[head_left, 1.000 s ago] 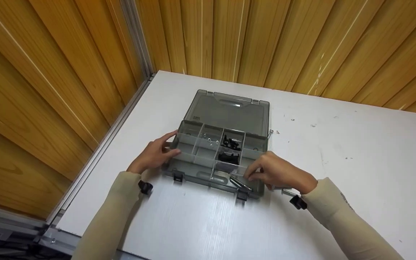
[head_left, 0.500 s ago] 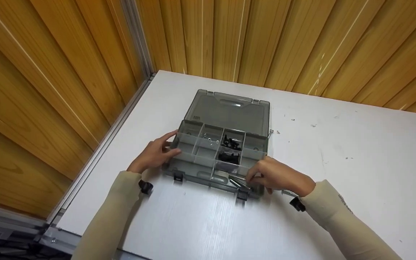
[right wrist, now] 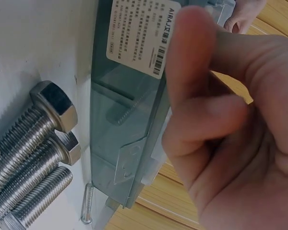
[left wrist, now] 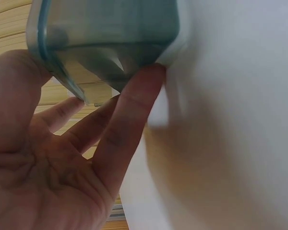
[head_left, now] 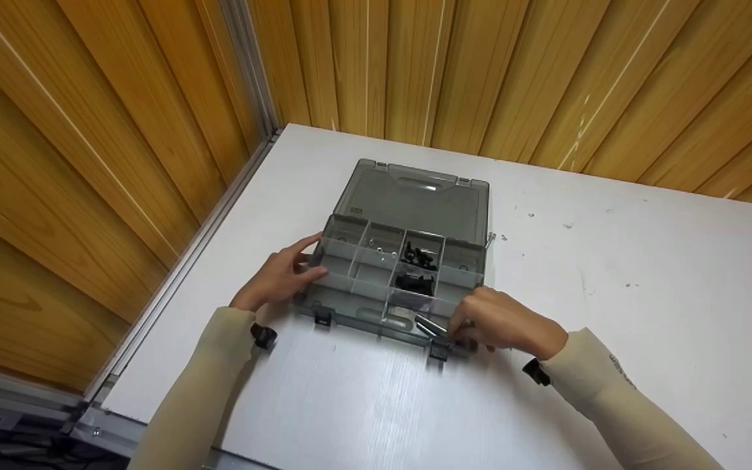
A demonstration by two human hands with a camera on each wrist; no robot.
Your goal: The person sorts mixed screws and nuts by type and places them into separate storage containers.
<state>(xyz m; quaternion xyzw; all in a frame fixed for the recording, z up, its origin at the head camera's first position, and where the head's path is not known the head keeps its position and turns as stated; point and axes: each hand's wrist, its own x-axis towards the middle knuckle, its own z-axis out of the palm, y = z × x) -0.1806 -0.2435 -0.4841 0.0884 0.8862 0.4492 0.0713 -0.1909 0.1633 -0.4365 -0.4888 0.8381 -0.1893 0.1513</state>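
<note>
A grey translucent compartment box (head_left: 337, 302) lies with its lid (head_left: 415, 196) folded back. My left hand (head_left: 280, 277) grips its left end, thumb over the rim; in the left wrist view the fingers (left wrist: 129, 115) reach along the end wall. Over the front right compartment, my right hand (head_left: 497, 320) has curled fingers and pinches the end of a metal bolt (head_left: 433, 324) beside another there. Its fingertips are mostly hidden. Several loose hex bolts (right wrist: 26, 148) lie on the table in the right wrist view, outside the box.
Black screws (head_left: 418, 256) and black parts (head_left: 415, 283) fill two compartments; small nuts (head_left: 379, 250) sit in another. A slim screw (head_left: 490, 239) rests right of the box. Black latches (head_left: 438, 350) project from the front. Wood-patterned walls (head_left: 500, 78) bound the white table (head_left: 643, 294).
My right hand has moved slightly toward the front of the compartment, and the bolt at its fingertips has come down beside the other. The left hand has stayed on the box.
</note>
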